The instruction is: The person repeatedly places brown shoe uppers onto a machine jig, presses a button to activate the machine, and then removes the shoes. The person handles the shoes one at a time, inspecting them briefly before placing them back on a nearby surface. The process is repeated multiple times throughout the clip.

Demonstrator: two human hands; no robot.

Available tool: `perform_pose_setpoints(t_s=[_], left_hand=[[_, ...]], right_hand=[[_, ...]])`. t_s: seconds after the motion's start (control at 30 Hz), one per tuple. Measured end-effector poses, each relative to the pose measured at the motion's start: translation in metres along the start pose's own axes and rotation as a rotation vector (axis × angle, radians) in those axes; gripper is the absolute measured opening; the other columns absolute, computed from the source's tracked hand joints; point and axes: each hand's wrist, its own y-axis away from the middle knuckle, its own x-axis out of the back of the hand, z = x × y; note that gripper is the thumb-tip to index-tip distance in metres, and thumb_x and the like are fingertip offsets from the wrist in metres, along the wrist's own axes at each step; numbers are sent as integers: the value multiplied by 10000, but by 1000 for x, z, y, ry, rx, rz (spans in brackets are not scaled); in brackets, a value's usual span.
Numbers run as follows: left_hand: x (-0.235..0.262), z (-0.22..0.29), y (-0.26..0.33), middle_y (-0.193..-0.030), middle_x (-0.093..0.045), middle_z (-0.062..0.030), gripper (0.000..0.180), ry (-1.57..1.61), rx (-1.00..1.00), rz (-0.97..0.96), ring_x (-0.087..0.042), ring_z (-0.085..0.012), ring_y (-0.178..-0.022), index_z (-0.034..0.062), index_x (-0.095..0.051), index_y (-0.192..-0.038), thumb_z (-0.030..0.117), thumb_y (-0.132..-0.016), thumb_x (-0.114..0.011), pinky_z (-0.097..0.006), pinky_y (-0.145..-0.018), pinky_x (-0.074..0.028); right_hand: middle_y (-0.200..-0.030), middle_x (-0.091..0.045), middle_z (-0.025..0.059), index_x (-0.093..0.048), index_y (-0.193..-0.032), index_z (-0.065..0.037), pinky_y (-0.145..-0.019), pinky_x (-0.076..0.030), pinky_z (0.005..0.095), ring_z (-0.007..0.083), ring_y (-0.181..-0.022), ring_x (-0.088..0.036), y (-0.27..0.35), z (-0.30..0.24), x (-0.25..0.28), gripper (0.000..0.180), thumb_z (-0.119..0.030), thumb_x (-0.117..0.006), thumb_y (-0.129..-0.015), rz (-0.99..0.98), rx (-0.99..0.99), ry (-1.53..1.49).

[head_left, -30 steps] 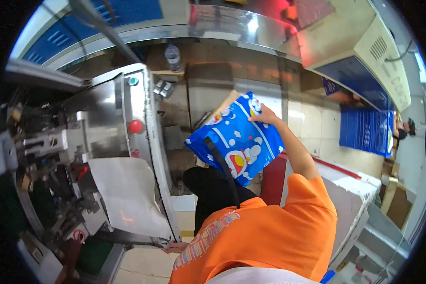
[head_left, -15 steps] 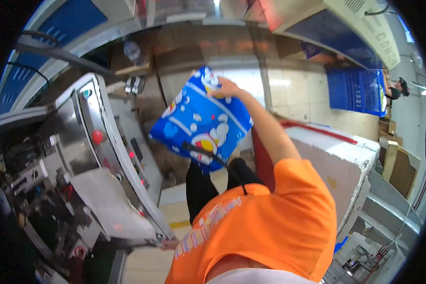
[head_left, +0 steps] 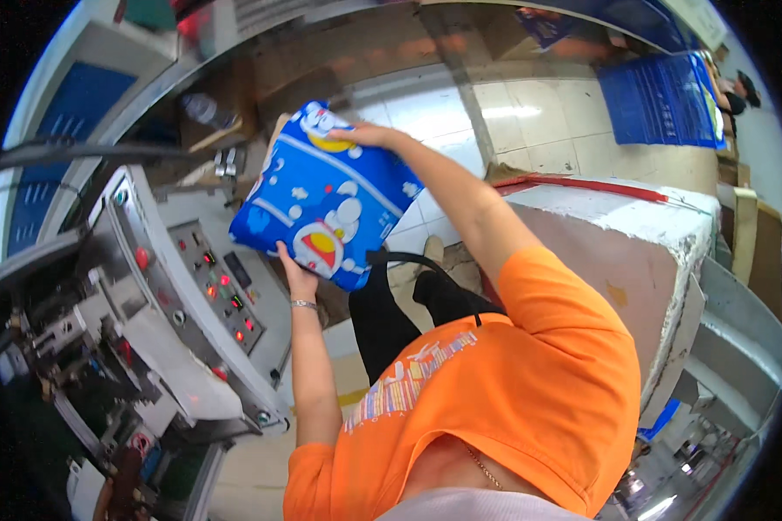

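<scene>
- So the blue cartoon-print package (head_left: pixel 326 195) is up in the air, held out in front of the chest over the tiled floor (head_left: pixel 530 130), just beside the grey machine (head_left: pixel 148 286) with the button panel (head_left: pixel 222 291).
- Left hand (head_left: pixel 297 273) props it from underneath at the lower edge, fingers curled up behind the pack as far as I can see. Right hand (head_left: pixel 365 135) sits on the top corner, fingers pressed flat on the film rather than wrapped round it.
- Biggest worry imo: that top hold is more of a palm press than a real grasp. Slick film plus a puffy pack means it could squirt out sideways and hit the floor.
- The pack is tilted, lower corner pointing toward the panel. A swing to the left could bump the red buttons, and nobody wants that.
- Squeezing harder to compensate could crush or pop whatever is inside, can't tell how sturdy it is.
- There's a big white-topped block (head_left: pixel 634 226) close on the right, so the elbow doesn't have much room either.
</scene>
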Motion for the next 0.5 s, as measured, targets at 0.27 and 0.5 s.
perform_pose_setpoints(t_s=[0.27,0.5], left_hand=[[-87,-13,3,-1174,-486,-106,561,-7,132,-25,-488,-240,-1050,34,-413,-1193,449,-821,-475,-364,-879,-412],[-188,-65,-13,-1161,-486,-93,511,-271,-52,-188,-497,-193,-1021,5,-390,-1209,158,-776,-614,-313,-849,-424]], right_hand=[[-1056,-568,201,-551,-1094,23,-837,-418,318,265,-966,-552,63,53,51,768,-652,-403,-758,428,-70,-88],[-1054,-572,191,-550,-1070,48,-871,-384,294,233,-1014,-520,172,106,131,684,-566,-351,-843,823,-175,-68]])
